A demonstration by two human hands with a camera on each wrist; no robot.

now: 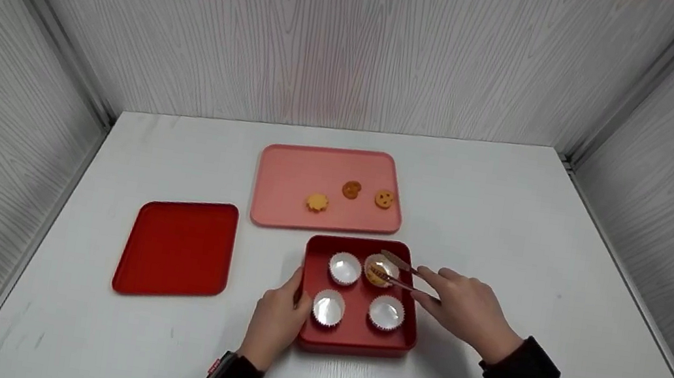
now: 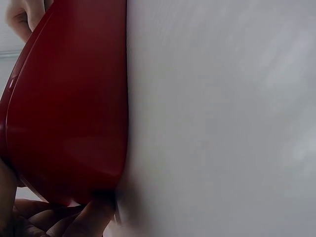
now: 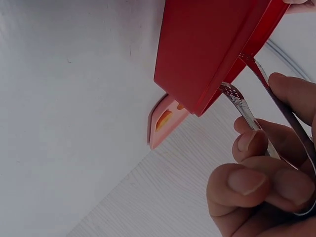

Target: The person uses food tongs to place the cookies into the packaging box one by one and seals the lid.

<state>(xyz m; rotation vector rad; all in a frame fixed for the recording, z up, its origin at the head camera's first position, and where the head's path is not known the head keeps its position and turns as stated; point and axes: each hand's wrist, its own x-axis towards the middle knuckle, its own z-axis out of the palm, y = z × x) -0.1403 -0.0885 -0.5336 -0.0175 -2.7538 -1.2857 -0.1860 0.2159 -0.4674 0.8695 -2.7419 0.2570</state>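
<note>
The left hand [image 1: 278, 318] grips the red box [image 1: 354, 336]. The right hand [image 1: 467, 307] holds tongs [image 1: 401, 284], spread at a cup [image 1: 390, 268] apparently containing a cookie [image 1: 374, 280].

— What is hidden in the box [image 1: 355, 329]?
— In the head view, the food [image 1: 375, 281] in the back right cup [image 1: 389, 271] is partly covered by the tongs [image 1: 401, 284]; its kind cannot be told. In both wrist views, every cup is hidden.
— And the left hand [image 1: 278, 319]?
— Its fingers are partly hidden by the box from above; in its own wrist view it is cut off by the bottom edge.
— And elsewhere?
— In the right wrist view, the pink tray [image 3: 173, 127] is mostly hidden by the box, and the right hand [image 1: 467, 305] is cut off by the right edge.
</note>
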